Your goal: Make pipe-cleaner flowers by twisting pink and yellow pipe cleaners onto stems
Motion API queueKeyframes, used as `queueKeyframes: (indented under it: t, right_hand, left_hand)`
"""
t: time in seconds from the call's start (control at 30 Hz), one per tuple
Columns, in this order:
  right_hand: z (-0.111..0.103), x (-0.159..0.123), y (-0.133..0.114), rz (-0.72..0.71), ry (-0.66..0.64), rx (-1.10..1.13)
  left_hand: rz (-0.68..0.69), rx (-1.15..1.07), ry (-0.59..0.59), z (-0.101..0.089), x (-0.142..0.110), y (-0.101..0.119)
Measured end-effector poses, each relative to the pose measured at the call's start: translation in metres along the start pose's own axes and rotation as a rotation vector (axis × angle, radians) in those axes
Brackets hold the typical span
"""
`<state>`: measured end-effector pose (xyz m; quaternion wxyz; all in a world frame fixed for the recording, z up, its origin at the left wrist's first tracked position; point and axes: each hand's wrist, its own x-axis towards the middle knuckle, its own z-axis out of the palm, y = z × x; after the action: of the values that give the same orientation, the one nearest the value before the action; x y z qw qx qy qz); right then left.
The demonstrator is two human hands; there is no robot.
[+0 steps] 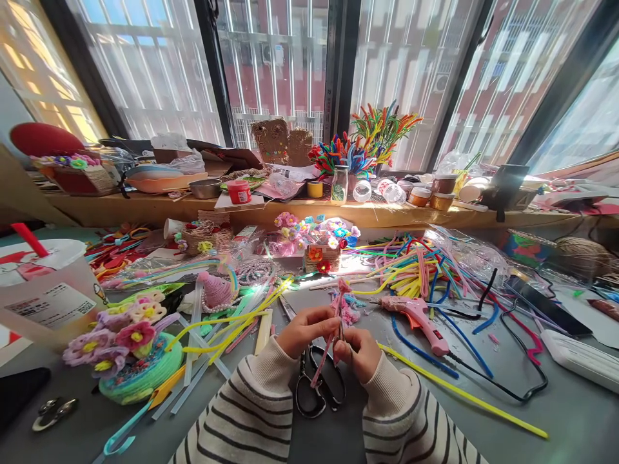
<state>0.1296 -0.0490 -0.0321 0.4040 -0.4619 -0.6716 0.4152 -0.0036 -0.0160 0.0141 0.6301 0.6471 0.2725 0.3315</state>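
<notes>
Fingertips of my left hand (309, 328) are closed on a pink fuzzy pipe cleaner (323, 362), whose tail hangs down between my hands. My right hand (358, 351) is closed close beside it, around a thin metal tool (341, 328) that points upward; its kind is partly hidden by the fingers. Fluffy pink pieces (344, 299) show just above the fingertips, some of them lying on the table behind. Under my hands lies a pair of scissors (309, 405) with dark handle loops, its blades pointing away to the upper left.
Right of my hands lies a pink glue gun (425, 322) with a black cord. A yellow pipe cleaner (464, 390) stretches across the right side. Pipe-cleaner flowers (118, 338) and a drink cup (48, 290) stand left. Loose pipe cleaners (411, 270) and a cluttered sill (280, 209) lie behind.
</notes>
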Motion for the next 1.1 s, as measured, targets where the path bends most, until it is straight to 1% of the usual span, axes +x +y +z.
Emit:
queueKeyframes:
  t: [0.13, 0.27, 0.33, 0.43, 0.5, 0.6, 0.73, 0.8, 0.97, 1.1]
  right_hand:
    - [0.002, 0.001, 0.006, 0.036, 0.059, -0.012]
    - [0.003, 0.002, 0.007, 0.062, 0.137, -0.044]
    - [0.003, 0.001, 0.003, 0.054, 0.13, -0.027]
    - [0.004, -0.001, -0.003, 0.003, 0.093, 0.013]
    - [0.005, -0.002, -0.003, -0.023, 0.096, 0.013]
    - [0.004, -0.001, 0.001, 0.016, 0.13, -0.019]
    - [0.003, 0.001, 0.003, 0.068, 0.158, -0.028]
    - [0.003, 0.0, 0.002, 0.058, 0.134, -0.013]
    - [0.004, -0.002, 0.0, -0.015, 0.018, -0.053]
    - [0.004, -0.001, 0.006, -0.029, 0.024, -0.087]
  left_hand:
    - [-0.006, 0.009, -0.003, -0.001, 0.001, -0.002]
    - [0.023, 0.007, 0.027, -0.002, 0.002, -0.003]
    - [0.021, -0.001, 0.031, -0.002, 0.002, -0.002]
    - [-0.018, -0.014, 0.024, -0.001, 0.001, 0.0]
    - [-0.04, -0.019, 0.01, 0.0, 0.0, 0.0]
    - [-0.032, -0.015, -0.002, -0.001, 0.0, -0.002]
    - [-0.004, -0.03, 0.022, -0.002, 0.001, -0.003]
    - [0.0, -0.034, 0.025, -0.002, 0.001, -0.002]
    - [0.02, -0.024, 0.035, -0.002, 0.001, -0.001]
    - [0.018, -0.001, 0.036, -0.002, 0.001, -0.002]
